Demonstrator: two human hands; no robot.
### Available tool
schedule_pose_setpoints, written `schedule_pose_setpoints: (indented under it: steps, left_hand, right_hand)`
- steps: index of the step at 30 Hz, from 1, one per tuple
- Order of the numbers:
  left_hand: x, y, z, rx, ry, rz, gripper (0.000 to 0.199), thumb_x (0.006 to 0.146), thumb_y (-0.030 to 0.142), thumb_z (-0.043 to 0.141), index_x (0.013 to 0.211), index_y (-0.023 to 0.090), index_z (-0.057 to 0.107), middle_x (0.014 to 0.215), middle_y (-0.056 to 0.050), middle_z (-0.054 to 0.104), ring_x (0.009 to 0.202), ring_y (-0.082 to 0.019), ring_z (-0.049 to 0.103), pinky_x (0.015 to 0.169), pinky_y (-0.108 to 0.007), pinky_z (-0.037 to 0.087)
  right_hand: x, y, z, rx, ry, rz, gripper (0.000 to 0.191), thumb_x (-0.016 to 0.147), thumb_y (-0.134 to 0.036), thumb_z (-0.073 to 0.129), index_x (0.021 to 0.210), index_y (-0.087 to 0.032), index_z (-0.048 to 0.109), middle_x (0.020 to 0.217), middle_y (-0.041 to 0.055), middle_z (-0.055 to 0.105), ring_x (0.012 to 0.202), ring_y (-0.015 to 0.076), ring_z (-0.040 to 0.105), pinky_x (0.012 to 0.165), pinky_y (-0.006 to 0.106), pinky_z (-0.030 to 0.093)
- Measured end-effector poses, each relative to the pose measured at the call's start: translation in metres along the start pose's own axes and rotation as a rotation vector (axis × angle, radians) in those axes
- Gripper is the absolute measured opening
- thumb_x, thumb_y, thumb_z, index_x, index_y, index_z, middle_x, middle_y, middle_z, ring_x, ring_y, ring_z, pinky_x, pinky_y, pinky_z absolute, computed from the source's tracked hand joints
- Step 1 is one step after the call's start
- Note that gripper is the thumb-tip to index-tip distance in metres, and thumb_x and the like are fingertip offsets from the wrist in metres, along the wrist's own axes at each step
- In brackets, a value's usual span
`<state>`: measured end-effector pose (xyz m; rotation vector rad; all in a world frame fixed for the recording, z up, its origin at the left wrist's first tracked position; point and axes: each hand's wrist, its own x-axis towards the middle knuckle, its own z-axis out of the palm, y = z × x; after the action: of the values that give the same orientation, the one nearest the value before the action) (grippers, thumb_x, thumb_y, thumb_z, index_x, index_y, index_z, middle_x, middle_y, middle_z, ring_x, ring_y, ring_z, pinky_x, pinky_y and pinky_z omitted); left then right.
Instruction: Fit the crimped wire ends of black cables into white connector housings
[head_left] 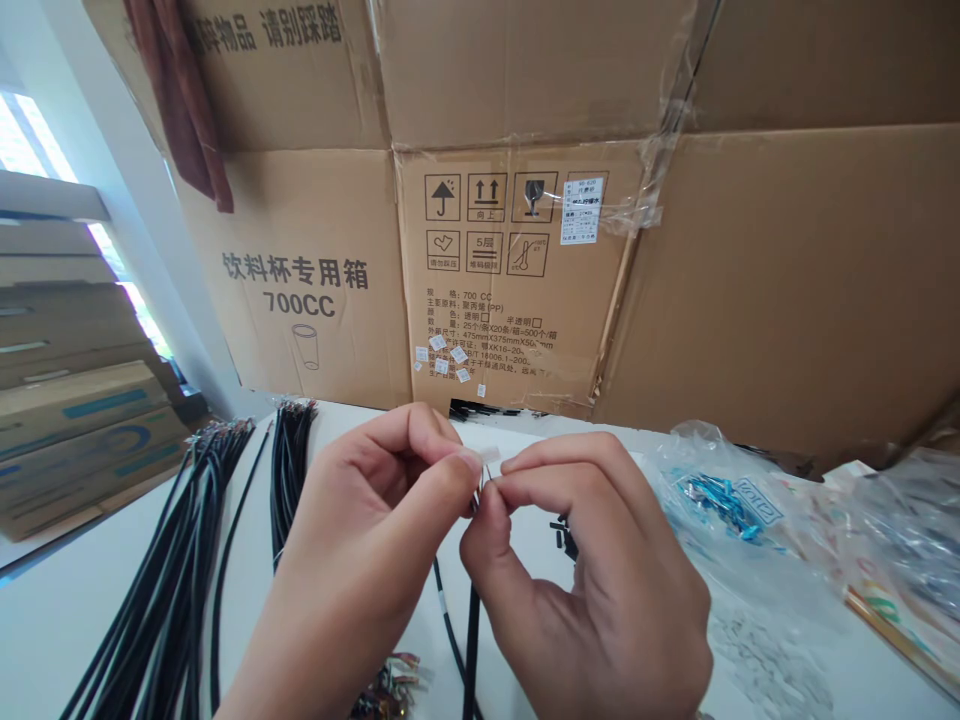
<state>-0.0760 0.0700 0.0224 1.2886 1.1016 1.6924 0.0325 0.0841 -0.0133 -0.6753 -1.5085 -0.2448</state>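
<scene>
My left hand [375, 540] and my right hand [592, 570] meet over the white table, both closed in a pinch. Thin bare wires [486, 474] show between their fingertips, at the top of a black cable [471, 650] that hangs down between the hands. The fingers of my right hand close round the cable's end; those of my left pinch the wires there. By the left fingertips is a small whitish translucent piece [486, 457], and I cannot tell which hand holds it. A second black cable [454, 640] with a white band runs behind.
Bundles of black cables [180, 560] lie to the left. Coloured wire ends [390, 685] are low in the middle. Small black pieces [564, 537] sit behind my right hand. A plastic bag with blue pieces [724, 505] and scattered clear bits [765, 650] are right. Cardboard boxes [517, 270] wall the back.
</scene>
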Motion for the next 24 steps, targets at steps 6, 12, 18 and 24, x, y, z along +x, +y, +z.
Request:
schedule_pose_setpoints:
  steps: [6,12,18,24]
  left_hand:
    - [-0.0006,0.0003,-0.0016,0.014,-0.006,0.009,0.021,0.066,0.015,0.065,0.053,0.019,0.049,0.055,0.006,0.047,0.051,-0.006,0.044,0.047,-0.010,0.041]
    - [0.0013,-0.0002,-0.0008,0.028,0.004,-0.027,0.019,0.065,0.017,0.065,0.053,0.019,0.050,0.056,0.007,0.050,0.051,-0.005,0.045,0.047,-0.009,0.041]
    - [-0.0011,-0.0009,-0.0021,0.012,0.003,-0.045,0.018,0.065,0.016,0.064,0.053,0.020,0.051,0.056,0.007,0.051,0.051,-0.005,0.048,0.048,-0.008,0.042]
    - [0.0017,-0.0013,-0.0025,-0.001,-0.021,-0.032,0.020,0.065,0.016,0.066,0.053,0.019,0.051,0.056,0.007,0.051,0.051,-0.005,0.047,0.047,-0.009,0.042]
  right_hand:
    - [0.0025,0.0008,-0.0019,0.045,-0.008,-0.001,0.019,0.089,-0.012,0.062,0.073,-0.019,0.054,0.078,-0.0012,0.063,0.075,0.0070,0.061,0.065,0.014,0.052]
    - [0.0056,-0.0018,-0.0005,0.097,0.042,-0.025,0.017,0.079,0.001,0.060,0.071,-0.014,0.059,0.075,0.0005,0.062,0.073,0.0055,0.059,0.062,0.011,0.049]
    - [0.0043,-0.0017,0.0007,0.101,0.049,-0.011,0.017,0.080,0.000,0.058,0.070,-0.014,0.059,0.074,0.0000,0.061,0.072,0.0051,0.058,0.063,0.011,0.049]
    - [0.0039,-0.0027,-0.0015,0.093,0.048,-0.013,0.018,0.081,-0.001,0.057,0.069,-0.014,0.057,0.073,0.0001,0.060,0.072,0.0048,0.058,0.064,0.011,0.049]
